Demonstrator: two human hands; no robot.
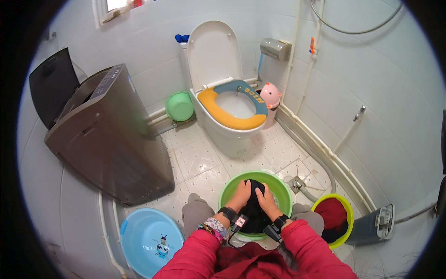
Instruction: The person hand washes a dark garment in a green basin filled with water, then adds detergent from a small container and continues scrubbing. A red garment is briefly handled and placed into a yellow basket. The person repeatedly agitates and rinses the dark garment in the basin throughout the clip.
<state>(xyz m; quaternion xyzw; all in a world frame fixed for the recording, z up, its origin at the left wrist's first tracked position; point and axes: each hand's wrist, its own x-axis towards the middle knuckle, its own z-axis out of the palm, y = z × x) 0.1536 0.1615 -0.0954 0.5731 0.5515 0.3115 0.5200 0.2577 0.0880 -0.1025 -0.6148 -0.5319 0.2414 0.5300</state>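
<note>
Both of my hands grip a black cloth item (254, 209) over a green plastic basin (227, 195) on the floor between my knees. My left hand (242, 196) pinches the cloth from the left side. On the right, my right hand (268, 202) holds it with the thumb on top. A bunched part of the cloth rises between the two hands, and the rest hangs down into the basin. What kind of garment it is cannot be made out. Both wrists carry black straps with small devices.
A light blue basin (139, 240) stands at left, and a yellow-green bucket (351, 212) with dark red and black cloth at right. Beyond are a top-loading washing machine (115, 139) with its lid up, a toilet (230, 143), a floor drain (297, 184) with a grey hose, and a mop bucket (369, 226).
</note>
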